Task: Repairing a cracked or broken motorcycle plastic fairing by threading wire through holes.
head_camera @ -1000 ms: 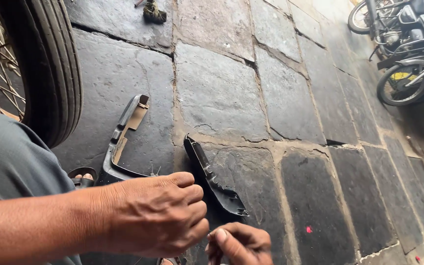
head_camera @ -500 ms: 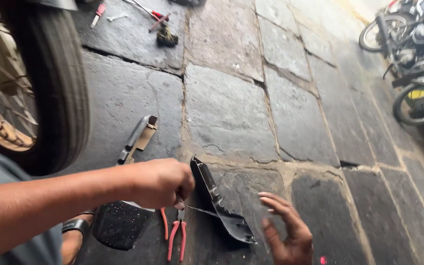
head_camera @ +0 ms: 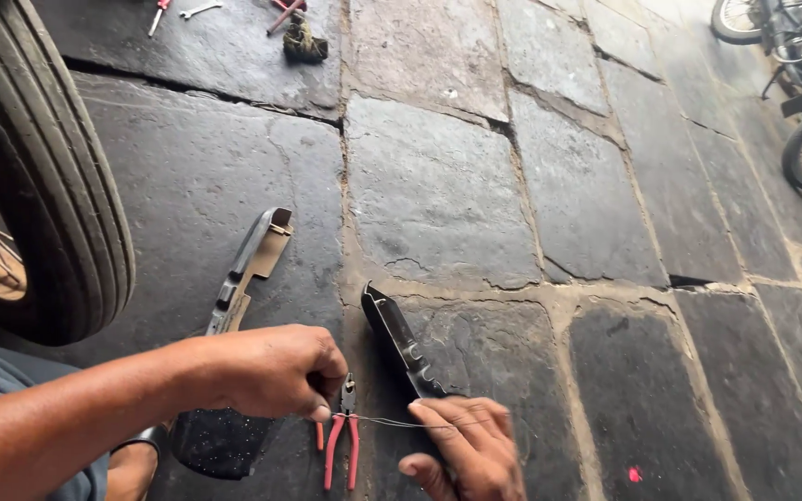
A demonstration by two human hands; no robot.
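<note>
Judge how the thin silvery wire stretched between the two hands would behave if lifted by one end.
The thin silvery wire looks hair-fine, so probably very light. It runs straight between the left hand and right hand, so likely springy yet easily bent. Smooth metal may slip through fingers.

No packages, labels, signs or screens in view.
</note>
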